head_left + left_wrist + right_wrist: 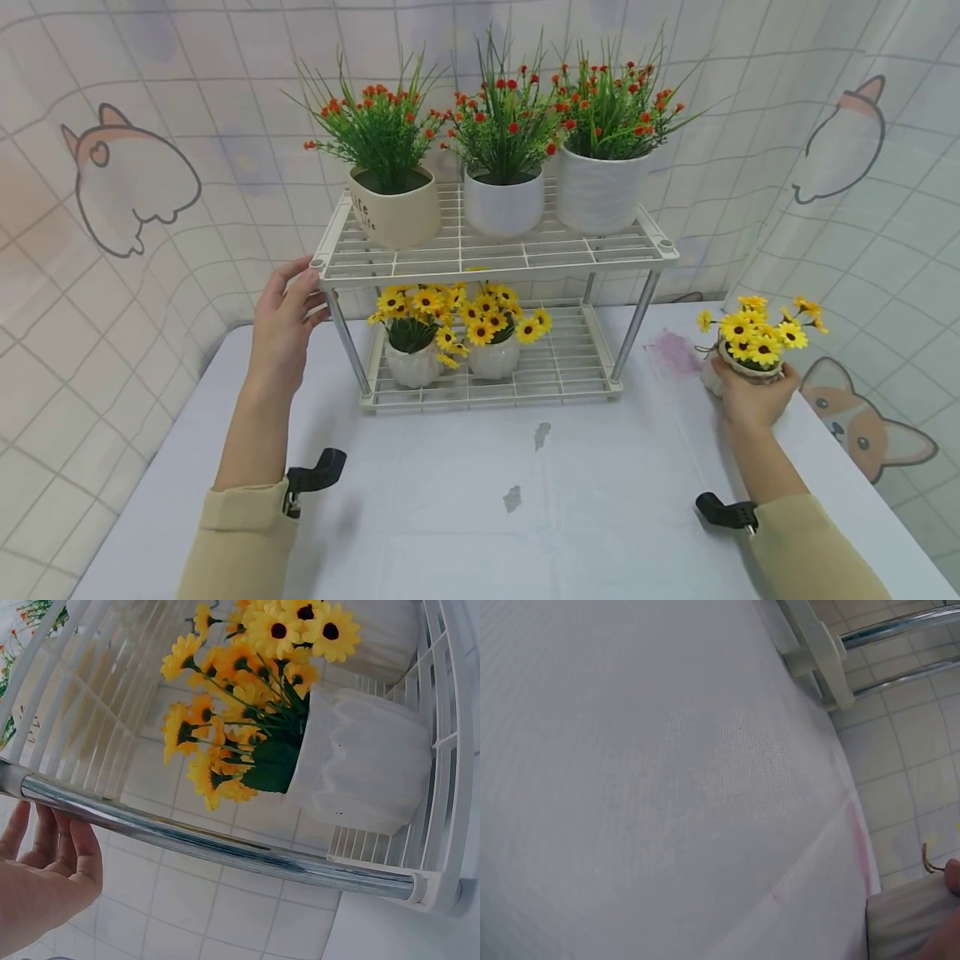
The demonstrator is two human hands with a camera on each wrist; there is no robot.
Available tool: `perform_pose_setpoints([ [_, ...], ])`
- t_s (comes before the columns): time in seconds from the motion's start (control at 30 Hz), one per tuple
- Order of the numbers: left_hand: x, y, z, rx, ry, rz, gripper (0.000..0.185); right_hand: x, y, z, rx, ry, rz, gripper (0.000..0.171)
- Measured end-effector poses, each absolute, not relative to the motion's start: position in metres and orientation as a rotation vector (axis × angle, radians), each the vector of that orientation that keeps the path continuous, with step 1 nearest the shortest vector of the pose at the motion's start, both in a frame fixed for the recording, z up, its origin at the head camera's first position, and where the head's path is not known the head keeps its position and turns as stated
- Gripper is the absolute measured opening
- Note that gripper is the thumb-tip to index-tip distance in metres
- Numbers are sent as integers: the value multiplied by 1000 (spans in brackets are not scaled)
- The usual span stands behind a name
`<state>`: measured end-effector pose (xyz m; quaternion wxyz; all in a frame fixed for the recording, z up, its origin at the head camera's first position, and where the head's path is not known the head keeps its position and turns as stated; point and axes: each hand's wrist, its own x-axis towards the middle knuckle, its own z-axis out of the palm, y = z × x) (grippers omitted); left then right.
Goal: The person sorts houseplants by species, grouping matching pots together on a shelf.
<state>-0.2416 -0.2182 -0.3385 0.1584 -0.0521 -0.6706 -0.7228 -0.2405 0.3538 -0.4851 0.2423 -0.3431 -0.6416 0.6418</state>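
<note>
My left hand touches the upper left front corner of a white two-tier rack. In the left wrist view its fingertips rest against the top end of the metal post. At the right side of the table, my right hand grips a small potted plant with yellow daisy-like flowers. Low in the right wrist view, the side of that light pot shows with brown twine at its rim. Two white pots, the left one and the right one, hold similar flowers on the lower shelf.
Three pots of red-flowered grass stand on the top shelf: a cream one, a white one and a larger white one. A white cloth with grey patches and a pink stain covers the table. Patterned curtains hang around it.
</note>
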Motion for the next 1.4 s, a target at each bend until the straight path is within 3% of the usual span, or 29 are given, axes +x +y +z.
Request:
perform_pose_setpoints([
  [0.7,-242,-217,-338,-136,-1927,-2057,44,-223,353,-491,-956,-1970,1559,101],
  [1.4,-242,-217,-338,-127,-1953,-2036,46,-169,280,-462,-674,-2112,1661,101],
])
